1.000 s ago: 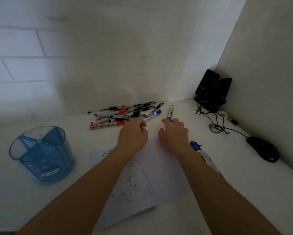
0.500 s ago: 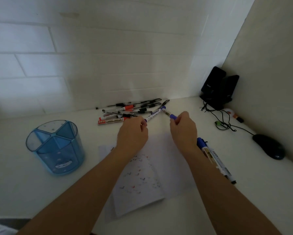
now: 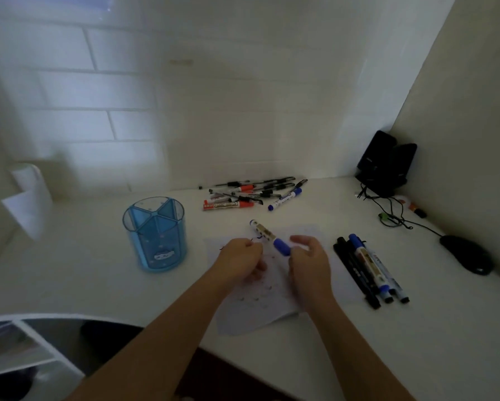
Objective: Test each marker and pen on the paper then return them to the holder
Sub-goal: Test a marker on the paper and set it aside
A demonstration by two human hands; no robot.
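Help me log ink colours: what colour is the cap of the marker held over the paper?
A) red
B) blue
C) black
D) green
B: the marker that the right hand grips above the paper ends in a blue cap.

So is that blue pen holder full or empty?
Empty: nothing pokes above the rim of the translucent blue plastic holder, and its see-through compartments show no pens.
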